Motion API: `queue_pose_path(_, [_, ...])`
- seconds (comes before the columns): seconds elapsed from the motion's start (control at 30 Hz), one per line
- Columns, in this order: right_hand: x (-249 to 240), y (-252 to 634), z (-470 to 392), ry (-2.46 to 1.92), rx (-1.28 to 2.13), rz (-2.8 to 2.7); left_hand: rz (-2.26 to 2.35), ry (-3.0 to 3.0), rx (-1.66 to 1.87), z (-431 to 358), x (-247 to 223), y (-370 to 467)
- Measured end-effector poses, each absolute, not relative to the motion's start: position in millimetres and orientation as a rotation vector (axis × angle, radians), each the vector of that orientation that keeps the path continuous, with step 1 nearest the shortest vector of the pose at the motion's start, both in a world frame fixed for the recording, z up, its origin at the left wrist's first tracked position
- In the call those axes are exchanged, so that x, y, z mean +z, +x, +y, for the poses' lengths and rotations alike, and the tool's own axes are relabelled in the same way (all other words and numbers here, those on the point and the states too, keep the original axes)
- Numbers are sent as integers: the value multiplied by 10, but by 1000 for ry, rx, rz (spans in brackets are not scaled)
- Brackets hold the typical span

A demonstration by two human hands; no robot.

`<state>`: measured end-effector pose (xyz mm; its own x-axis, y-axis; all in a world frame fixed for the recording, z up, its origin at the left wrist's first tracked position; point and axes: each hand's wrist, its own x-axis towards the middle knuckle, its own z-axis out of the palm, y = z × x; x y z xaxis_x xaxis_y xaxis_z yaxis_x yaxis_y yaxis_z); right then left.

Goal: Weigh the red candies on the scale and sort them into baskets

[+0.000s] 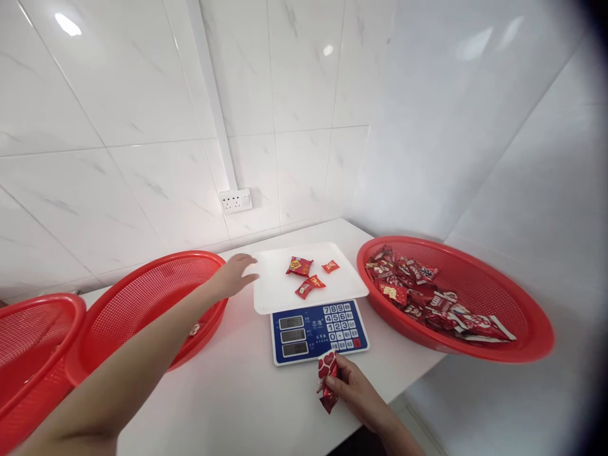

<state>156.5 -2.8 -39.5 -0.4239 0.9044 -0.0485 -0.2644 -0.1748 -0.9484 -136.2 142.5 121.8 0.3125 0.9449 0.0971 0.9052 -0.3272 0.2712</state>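
Note:
My left hand (237, 275) is at the left edge of the white weighing pan (273, 291), fingers apart and holding nothing. Several small red wrapped candies (299, 266) lie on the pan, which belongs to a blue digital scale (319, 332) with keys and three displays. In front of the scale, my right hand (354, 386) grips a red and white candy packet (327, 383) between thumb and fingers. The packet's top end overlaps the lower edge of the scale from this view.
To the right stands a red plastic basket (532, 316) heaped with red snack packets (427, 294). On the left are a red mesh basket (166, 272) with a small packet (194, 329) in it and another red basket (42, 310). A tiled wall with a socket (236, 201) rises behind the white table (228, 392).

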Motion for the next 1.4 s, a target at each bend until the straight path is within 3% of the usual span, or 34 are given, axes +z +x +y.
queue_pose_path(0.2, [-299,1528,-79,-892,1682,-1192,1309,2562,203,1769,990,-417])
queue_pose_path(0.4, [-238,1513,-116,-940,1646,-1198,1296,2503,155,1996,950,-121])
queue_pose_path(0.73, [-292,1551,-54,-856,1707,-1191,1745,2292,219,1539,1464,-1541])
queue_pose_path(0.9, [-333,1567,-11,-828,1763,-1180,1892,2223,127,1330,1462,-1926])
queue_pose_path(1.27, [-295,1528,-78,-896,1660,-1160,1305,2580,204,1418,1028,-96])
queue_pose_path(1.4, [-265,1518,-107,-899,1626,-1156,1271,2636,157,1469,921,216])
